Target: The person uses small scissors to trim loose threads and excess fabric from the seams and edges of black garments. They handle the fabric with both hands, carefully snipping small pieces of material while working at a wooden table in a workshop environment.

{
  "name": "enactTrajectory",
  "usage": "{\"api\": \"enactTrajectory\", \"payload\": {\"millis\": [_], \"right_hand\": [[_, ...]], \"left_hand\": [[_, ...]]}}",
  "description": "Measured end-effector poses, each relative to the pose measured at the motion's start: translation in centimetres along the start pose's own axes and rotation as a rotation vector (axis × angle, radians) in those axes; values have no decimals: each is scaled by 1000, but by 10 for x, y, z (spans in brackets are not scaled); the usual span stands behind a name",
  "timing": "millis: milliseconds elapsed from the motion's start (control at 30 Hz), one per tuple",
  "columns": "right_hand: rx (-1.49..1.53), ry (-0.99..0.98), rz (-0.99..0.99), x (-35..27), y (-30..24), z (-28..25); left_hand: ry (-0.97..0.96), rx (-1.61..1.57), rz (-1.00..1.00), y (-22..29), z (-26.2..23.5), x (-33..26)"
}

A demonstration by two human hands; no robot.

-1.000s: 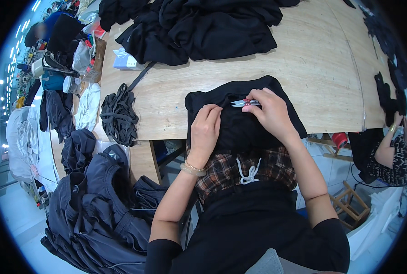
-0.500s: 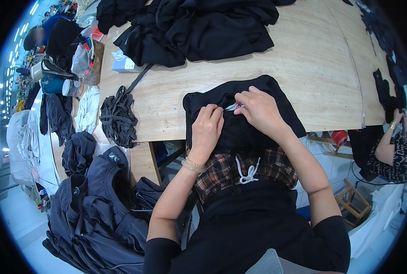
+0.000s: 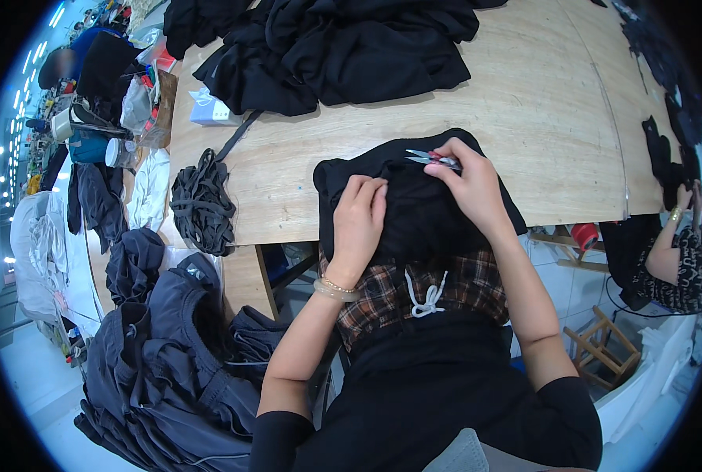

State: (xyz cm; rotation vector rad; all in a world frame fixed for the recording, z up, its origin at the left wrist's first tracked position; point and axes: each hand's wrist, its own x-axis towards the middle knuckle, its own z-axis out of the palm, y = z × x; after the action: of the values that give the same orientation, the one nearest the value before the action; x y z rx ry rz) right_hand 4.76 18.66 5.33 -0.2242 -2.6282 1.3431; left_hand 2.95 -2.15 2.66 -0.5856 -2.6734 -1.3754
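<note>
A black garment [image 3: 422,224] lies over the near edge of the wooden table and hangs toward my lap. My left hand [image 3: 359,216] is closed on its left part, thumb and fingertips pinching the cloth. In my right hand [image 3: 471,177] are small thread snips [image 3: 434,160] with red on the handle. Their pale blades stand apart, point left, and are lifted a little above the cloth. Folds of the dark fabric hide what lies under my left fingertips.
A heap of black garments [image 3: 351,59] covers the table's far side. To the left are a tissue box [image 3: 213,108], a bundle of dark straps [image 3: 203,204] and piled grey garments [image 3: 170,346]. A co-worker's arm [image 3: 667,244] and a wooden stool [image 3: 601,346] are at right.
My right hand has drawn the snips up and to the right, away from my left fingertips. The blades now show clear of the cloth. My left hand stays nearly in place.
</note>
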Motion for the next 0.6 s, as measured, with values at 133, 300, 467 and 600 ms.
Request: {"api": "enactTrajectory", "payload": {"millis": [133, 300, 467, 600], "right_hand": [[156, -30, 173, -17, 7, -7], [188, -31, 179, -30, 13, -9], [250, -78, 207, -27, 17, -10], [329, -104, 143, -20, 12, 1]], "left_hand": [[-169, 92, -124, 9, 10, 6], [174, -147, -277, 4, 15, 0], [-230, -1158, -1120, 32, 4, -36], [25, -1626, -1201, 32, 35, -34]]}}
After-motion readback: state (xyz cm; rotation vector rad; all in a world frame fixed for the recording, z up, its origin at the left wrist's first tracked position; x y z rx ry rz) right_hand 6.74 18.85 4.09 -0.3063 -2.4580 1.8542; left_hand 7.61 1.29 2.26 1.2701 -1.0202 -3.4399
